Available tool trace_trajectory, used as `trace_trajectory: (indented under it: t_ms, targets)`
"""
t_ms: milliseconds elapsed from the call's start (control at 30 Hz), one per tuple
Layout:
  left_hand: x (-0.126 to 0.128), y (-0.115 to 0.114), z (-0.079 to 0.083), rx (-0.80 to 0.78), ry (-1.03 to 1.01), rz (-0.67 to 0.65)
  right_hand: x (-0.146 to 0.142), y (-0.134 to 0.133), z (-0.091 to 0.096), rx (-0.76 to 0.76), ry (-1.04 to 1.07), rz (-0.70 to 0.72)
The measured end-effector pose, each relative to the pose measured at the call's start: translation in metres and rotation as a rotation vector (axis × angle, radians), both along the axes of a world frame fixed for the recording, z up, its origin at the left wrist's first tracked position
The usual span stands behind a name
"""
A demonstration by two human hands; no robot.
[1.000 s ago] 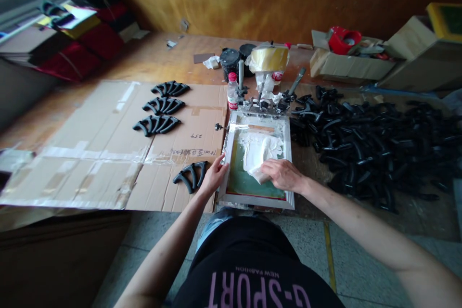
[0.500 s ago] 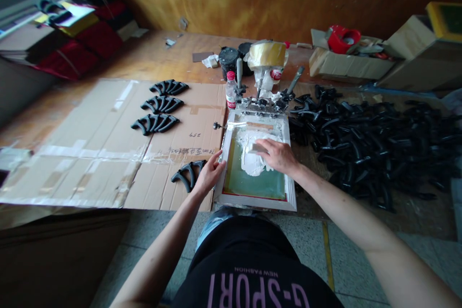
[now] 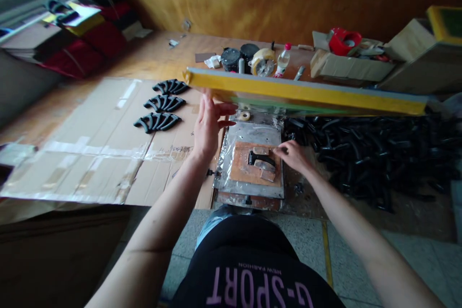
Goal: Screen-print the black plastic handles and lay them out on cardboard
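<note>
The printing screen frame (image 3: 306,92) is tilted up, its yellow edge facing me. My left hand (image 3: 209,122) holds up its left corner, fingers stretched under the frame. Below lies a silver base plate (image 3: 252,134) with a brown wooden jig (image 3: 245,171). A black curved plastic part (image 3: 260,158) sits in the jig. My right hand (image 3: 294,155) reaches to the part's right end, fingertips touching it; I cannot tell whether they grip it.
A big heap of black curved parts (image 3: 375,149) lies to the right. Fanned sets of the same parts (image 3: 159,121) rest on flattened cardboard (image 3: 101,154) at left. Ink cans (image 3: 231,57), tape (image 3: 263,60), a bottle (image 3: 283,57) and cardboard boxes (image 3: 346,65) stand behind.
My right hand left the white paste on the screen. The left hand swung the screen frame upward, uncovering the jig and black part, and the right hand moved down to that part.
</note>
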State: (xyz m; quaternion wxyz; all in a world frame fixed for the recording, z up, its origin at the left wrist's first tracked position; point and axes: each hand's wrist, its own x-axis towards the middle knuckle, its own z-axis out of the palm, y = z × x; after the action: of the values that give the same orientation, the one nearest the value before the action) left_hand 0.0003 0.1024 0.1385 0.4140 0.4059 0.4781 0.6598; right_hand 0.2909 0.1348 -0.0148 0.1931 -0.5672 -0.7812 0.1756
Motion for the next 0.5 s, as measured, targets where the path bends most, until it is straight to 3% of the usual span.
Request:
trace_trajectory:
  t_ms: [100, 200, 233, 333, 400, 433, 500]
  targets:
    - [0.022, -0.024, -0.029, -0.164, -0.095, -0.018, -0.042, -0.032, -0.008, -0.009, -0.127, 0.105]
    - [0.045, -0.069, -0.076, -0.618, -0.178, -0.326, -0.078, -0.060, 0.006, -0.077, -0.174, 0.022]
    - [0.051, -0.084, -0.090, -0.702, -0.230, -0.367, -0.088, -0.069, 0.012, -0.071, -0.156, 0.030]
    - [0.046, -0.112, -0.122, -0.761, -0.379, -0.312, -0.104, -0.087, 0.019, 0.009, -0.047, 0.278]
    - [0.021, -0.120, -0.135, -0.756, -0.367, -0.184, -0.090, -0.082, 0.015, 0.043, -0.027, 0.413]
    - [0.001, -0.123, -0.141, -0.767, -0.311, -0.105, -0.073, -0.073, 0.011, 0.053, -0.068, 0.393]
    - [-0.047, -0.131, -0.154, -0.801, -0.117, 0.058, -0.020, -0.049, 0.002, 0.063, -0.253, 0.167]
